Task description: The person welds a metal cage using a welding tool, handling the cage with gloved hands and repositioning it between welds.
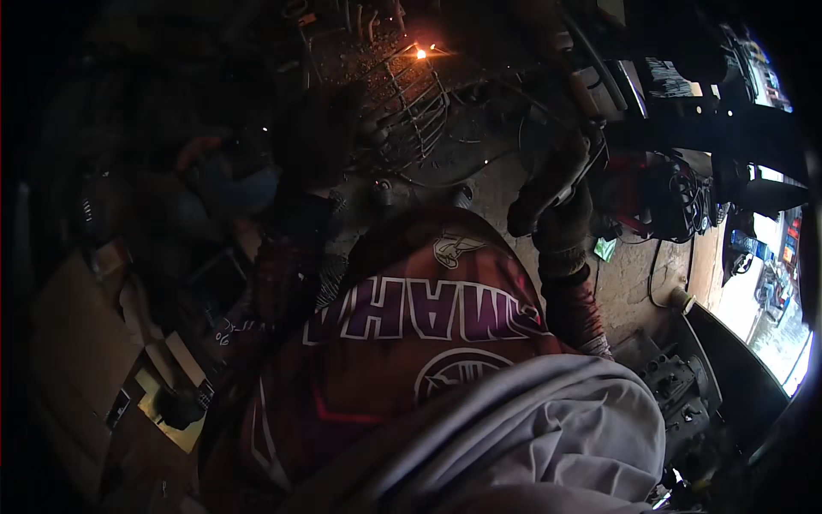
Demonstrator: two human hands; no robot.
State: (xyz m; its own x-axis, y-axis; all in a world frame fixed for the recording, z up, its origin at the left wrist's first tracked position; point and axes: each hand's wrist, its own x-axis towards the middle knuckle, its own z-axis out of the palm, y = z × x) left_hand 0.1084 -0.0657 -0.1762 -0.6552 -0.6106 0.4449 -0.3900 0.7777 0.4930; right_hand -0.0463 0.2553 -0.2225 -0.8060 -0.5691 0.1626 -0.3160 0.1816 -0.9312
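In the gloom I cannot tell whether my gloved right grip (556,184) is clenched or grasping something, nor can I tell with my left grip (312,133). Ahead and between them is the metal-bar frame (421,116), a bright orange glow (420,54) at its far end.

Orange glow (421,54), dark glove (567,218), maroon shirt (390,338)

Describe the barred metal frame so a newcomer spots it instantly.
Start at the dark red shirt, then go up the picture to the bright orange glow. Just below it is the barred metal frame, set apart from its dim neighbours by its ladder-like pattern.
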